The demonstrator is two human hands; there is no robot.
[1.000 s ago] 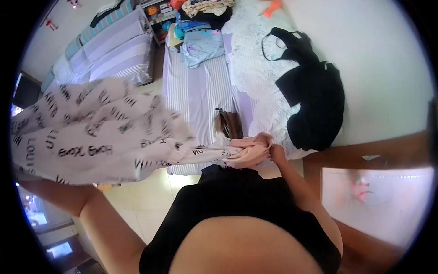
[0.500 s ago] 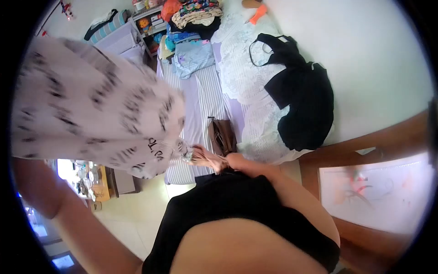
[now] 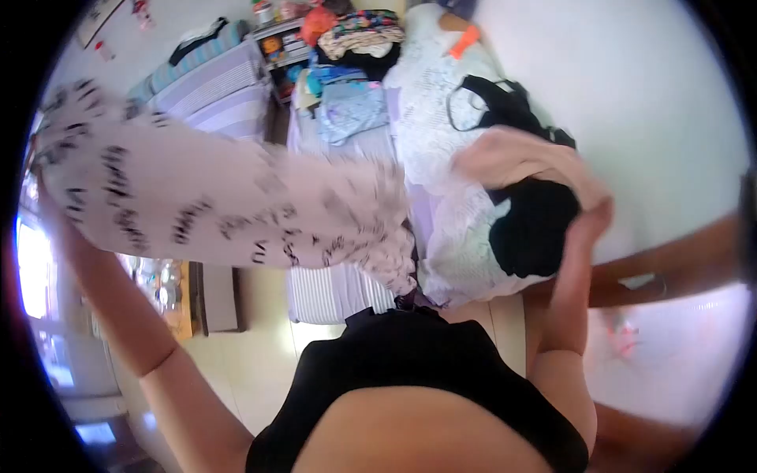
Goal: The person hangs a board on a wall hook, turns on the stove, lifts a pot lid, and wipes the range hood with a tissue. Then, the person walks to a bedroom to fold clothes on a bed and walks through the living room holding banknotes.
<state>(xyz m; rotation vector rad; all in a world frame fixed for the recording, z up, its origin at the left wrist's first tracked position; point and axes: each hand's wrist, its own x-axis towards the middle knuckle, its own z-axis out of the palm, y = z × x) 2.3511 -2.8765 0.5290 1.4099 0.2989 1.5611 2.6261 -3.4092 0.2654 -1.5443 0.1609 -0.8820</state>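
A pale pink garment with black lettering [image 3: 213, 197] stretches across the left and middle, blurred by motion; its exact kind is unclear. My left hand [image 3: 46, 185] is raised at the far left edge and holds one end of it, fingers largely hidden. The garment's other end hangs over the bed near my waist. On the right, my right hand [image 3: 597, 219] is closed on a plain beige-pink cloth [image 3: 536, 162], which swings out above the bed. Under that cloth lies a black strapped garment [image 3: 532, 229], partly covered.
A bed with a white lace cover [image 3: 430, 118] and a striped sheet [image 3: 331, 299] lies ahead. Folded clothes [image 3: 355, 102] are stacked at its far end, beside a small shelf [image 3: 282, 43]. A cluttered wooden table [image 3: 188, 299] is at left; a wall [image 3: 631, 102] borders the right.
My right hand has moved from near my waist out to the right, carrying the beige-pink cloth. My left hand has risen, and the lettered garment has swung toward the middle. The brown bag is now hidden.
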